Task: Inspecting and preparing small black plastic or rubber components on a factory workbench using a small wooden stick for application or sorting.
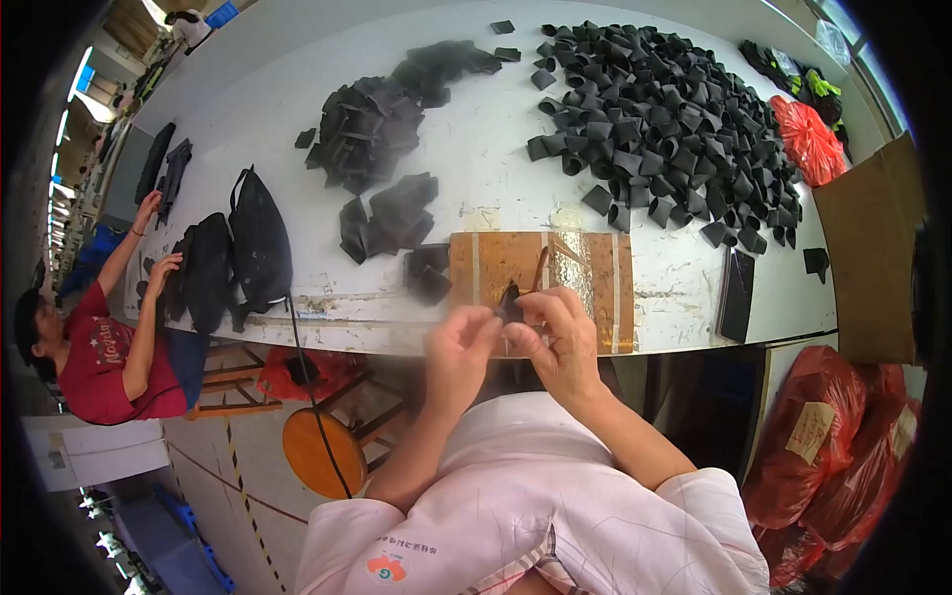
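Close to the table's front edge, my left hand [463, 355] and my right hand [560, 345] pinch a small black fabric piece [510, 301] between their fingertips. The left hand is slightly blurred. Beneath the fingers lies a brown board [488, 260] with tape strips across it. A thin brown stick-like thing [541, 266] rests on the board, just beyond my right fingers. Left of the board are a few flat black pieces [426, 273]. Farther off spreads a loose pile of similar flat pieces [365, 134].
A large heap of black folded loops [664, 129] covers the far right of the table. A dark block [735, 296], a red bag [808, 139] and a cardboard box [873, 258] stand right. At left, a co-worker [114, 347] reaches toward black bags [260, 238]. A wooden stool [322, 453] stands below.
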